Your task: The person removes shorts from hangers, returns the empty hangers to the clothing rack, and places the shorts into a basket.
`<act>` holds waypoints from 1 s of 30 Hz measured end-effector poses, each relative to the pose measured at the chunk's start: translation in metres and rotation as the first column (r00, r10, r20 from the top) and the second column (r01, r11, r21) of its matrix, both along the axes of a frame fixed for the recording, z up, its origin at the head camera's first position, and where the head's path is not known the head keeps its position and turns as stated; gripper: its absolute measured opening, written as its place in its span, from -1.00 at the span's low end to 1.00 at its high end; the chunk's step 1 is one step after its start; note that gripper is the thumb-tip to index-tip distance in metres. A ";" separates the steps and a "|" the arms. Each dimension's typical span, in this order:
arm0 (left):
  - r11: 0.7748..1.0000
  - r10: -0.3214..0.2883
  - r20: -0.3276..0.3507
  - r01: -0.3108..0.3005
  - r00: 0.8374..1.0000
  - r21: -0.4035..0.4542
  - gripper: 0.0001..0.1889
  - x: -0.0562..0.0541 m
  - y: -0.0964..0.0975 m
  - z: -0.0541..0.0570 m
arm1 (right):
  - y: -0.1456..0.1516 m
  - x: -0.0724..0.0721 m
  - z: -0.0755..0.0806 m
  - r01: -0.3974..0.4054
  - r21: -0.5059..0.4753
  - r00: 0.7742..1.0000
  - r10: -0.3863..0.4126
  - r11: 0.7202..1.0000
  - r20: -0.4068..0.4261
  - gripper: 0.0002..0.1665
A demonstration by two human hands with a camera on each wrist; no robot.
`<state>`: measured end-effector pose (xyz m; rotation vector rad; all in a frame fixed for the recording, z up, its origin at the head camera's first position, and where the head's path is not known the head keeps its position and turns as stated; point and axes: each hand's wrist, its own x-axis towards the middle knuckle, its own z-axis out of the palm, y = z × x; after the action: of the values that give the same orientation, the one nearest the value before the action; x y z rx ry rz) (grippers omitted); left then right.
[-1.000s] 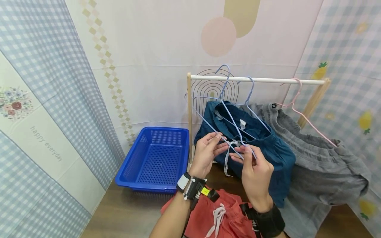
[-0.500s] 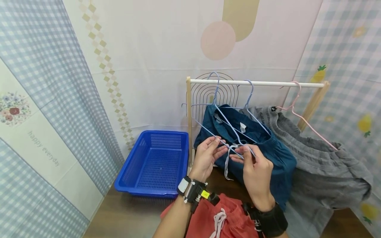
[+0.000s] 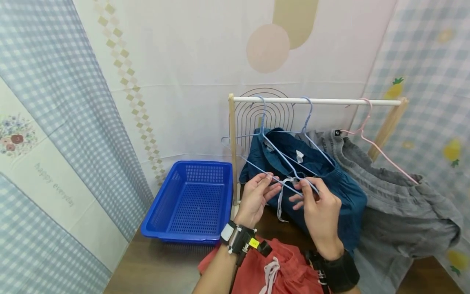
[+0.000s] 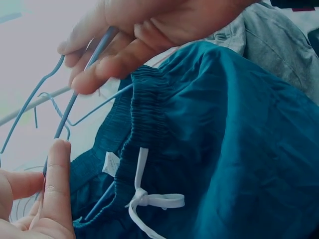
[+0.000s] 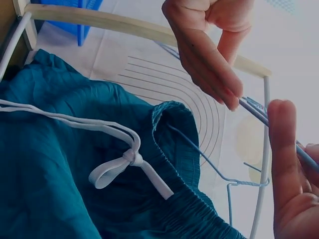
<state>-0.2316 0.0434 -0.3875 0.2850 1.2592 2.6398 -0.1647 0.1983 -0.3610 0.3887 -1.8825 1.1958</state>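
A light-blue wire hanger point(image 3: 280, 154) is between my two hands, in front of the rack. My left hand point(image 3: 255, 200) pinches its long bottom bar between thumb and fingers, as the left wrist view also shows. The right hand point(image 3: 320, 210) pinches the hanger's near corner. Its hook point(image 3: 262, 107) overlaps the rail at the left; whether it touches the rail I cannot tell. Just behind the hands, dark teal shorts point(image 3: 330, 200) with a white drawstring point(image 5: 132, 158) hang on another blue hanger point(image 3: 307, 114).
Grey trousers point(image 3: 389, 208) hang from a pink hanger point(image 3: 365, 118) at the right of the rack's white rail point(image 3: 338, 101). Red shorts point(image 3: 293, 261) with a white drawstring lie on the table point(image 3: 154, 261) below my forearms. A blue plastic basket point(image 3: 147, 228) stands left of the rack.
The held hanger's hook has come down from above the rail to its level and shifted left. Both hands have moved slightly down and right, keeping their grip.
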 end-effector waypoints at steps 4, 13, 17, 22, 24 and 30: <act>0.999 -0.019 -0.029 0.018 0.999 -0.028 -0.68 0.002 -0.004 -0.005 | 0.001 0.003 -0.003 0.041 -0.035 0.999 -0.040 0.999 0.011 -0.84; 0.996 -0.034 -0.033 0.031 0.999 -0.088 -0.59 0.011 -0.007 -0.024 | 0.006 0.008 -0.013 0.108 -0.102 0.994 -0.104 0.989 0.045 -0.81; 0.991 -0.026 -0.033 0.021 0.999 -0.133 -0.62 0.019 -0.008 -0.042 | 0.008 0.010 -0.017 0.124 -0.110 0.992 -0.120 0.986 0.040 -0.82; 0.968 0.010 -0.013 -0.013 1.000 -0.250 -0.62 0.033 -0.015 -0.066 | 0.006 0.014 -0.022 0.129 -0.114 0.990 -0.121 0.985 0.075 -0.81; 0.956 0.025 -0.004 -0.025 1.000 -0.291 -0.64 0.038 -0.019 -0.073 | 0.005 0.015 -0.023 0.127 -0.119 0.989 -0.117 0.985 0.088 -0.81; 0.919 0.065 -0.016 -0.066 0.998 -0.389 -0.72 0.052 -0.031 -0.083 | 0.003 0.015 -0.020 0.119 -0.116 0.987 -0.106 0.986 0.117 -0.82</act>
<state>-0.1800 0.0120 -0.4706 0.1824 1.7822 2.3636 -0.1499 0.2014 -0.3811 0.1491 -1.8864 1.2716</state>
